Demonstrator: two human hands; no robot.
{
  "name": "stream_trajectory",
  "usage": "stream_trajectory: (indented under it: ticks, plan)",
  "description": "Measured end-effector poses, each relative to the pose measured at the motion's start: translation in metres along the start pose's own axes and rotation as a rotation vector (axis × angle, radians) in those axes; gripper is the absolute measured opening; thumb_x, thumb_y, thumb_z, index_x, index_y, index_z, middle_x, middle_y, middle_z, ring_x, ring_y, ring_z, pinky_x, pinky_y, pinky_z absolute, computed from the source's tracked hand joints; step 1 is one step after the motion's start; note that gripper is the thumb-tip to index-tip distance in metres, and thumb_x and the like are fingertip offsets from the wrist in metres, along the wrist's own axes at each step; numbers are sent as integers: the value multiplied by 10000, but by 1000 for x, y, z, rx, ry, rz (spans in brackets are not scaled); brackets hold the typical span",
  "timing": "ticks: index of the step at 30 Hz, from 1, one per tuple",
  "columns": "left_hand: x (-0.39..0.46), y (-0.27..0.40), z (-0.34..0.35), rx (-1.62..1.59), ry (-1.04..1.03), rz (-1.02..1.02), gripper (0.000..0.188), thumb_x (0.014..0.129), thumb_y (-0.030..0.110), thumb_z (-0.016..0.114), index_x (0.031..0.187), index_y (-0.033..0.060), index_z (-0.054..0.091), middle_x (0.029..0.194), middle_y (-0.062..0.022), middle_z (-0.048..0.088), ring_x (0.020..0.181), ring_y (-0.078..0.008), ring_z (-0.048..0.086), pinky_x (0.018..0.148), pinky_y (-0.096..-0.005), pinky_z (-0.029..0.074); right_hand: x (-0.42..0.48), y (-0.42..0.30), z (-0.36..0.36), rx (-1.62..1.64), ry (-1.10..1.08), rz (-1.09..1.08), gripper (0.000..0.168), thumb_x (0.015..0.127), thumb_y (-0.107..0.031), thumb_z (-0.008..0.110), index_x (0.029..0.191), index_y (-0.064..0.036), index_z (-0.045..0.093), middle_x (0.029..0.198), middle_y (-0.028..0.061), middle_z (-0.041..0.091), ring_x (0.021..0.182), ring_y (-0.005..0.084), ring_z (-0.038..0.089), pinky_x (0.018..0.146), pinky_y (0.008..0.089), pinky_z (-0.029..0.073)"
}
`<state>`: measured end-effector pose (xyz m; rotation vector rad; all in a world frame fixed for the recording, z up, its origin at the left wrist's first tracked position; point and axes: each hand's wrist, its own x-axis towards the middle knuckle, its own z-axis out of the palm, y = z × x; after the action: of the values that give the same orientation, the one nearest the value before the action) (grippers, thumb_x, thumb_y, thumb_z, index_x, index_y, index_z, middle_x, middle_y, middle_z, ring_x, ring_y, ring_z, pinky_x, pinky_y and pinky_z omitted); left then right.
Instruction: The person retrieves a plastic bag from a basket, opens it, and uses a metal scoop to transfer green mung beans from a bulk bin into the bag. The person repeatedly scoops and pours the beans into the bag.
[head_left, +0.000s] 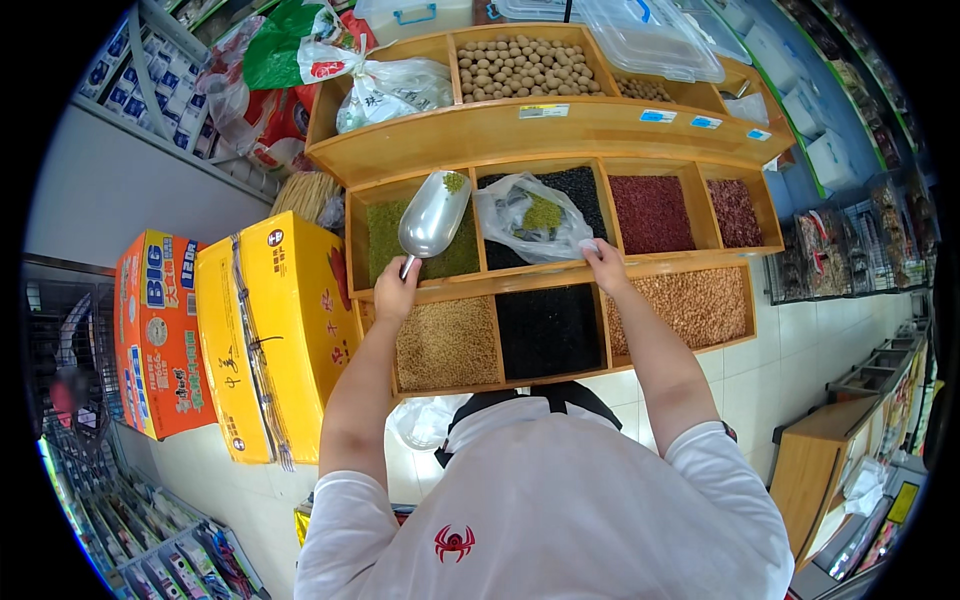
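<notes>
My left hand (395, 289) grips the handle of a metal scoop (433, 219), held over the compartment of green mung beans (381, 238). A few green beans lie near the scoop's front lip. With my right hand (606, 266) I pinch the edge of a clear plastic bag (551, 244). That bag is spread open above black beans (581, 186) and has a small heap of green beans (541, 214) inside. Dark red beans (652, 214) fill the compartment to the right of the bag.
Nearer me are bins of yellowish beans (448, 341), black grains (551, 330) and peanuts (694, 304). A higher wooden tier (465, 135) holds walnuts (525, 67) and a tied white bag (397, 86). Yellow (262, 345) and orange cartons (169, 337) stand at left, a wooden cabinet (814, 457) at lower right.
</notes>
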<state>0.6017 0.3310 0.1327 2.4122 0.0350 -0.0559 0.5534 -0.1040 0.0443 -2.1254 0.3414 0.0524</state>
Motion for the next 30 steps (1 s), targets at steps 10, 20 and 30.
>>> stream_trajectory:
  ticks: [10,20,30]
  plan:
    - [6,46,-38,-49,78,183,315,928,329,641,990,20,651,775,-154,627,680,-289,593,643,-377,468,1,0,6,-60,88,-115,229,941,-206,617,1076,-22,631,906,109,668,828,196,623,770,326,485]
    - [20,129,-77,310,-229,287,341,903,430,619,948,104,708,794,-146,692,770,-340,674,678,-431,527,-2,-2,1,-20,16,-62,300,943,-321,584,1143,-101,625,987,157,635,1038,343,548,944,419,410]
    - [10,156,-51,629,-331,301,406,906,461,594,893,69,701,810,-153,703,806,-332,690,717,-451,558,-2,-1,2,-31,25,-60,329,939,-339,584,1163,-102,625,997,158,639,1052,350,543,959,421,400]
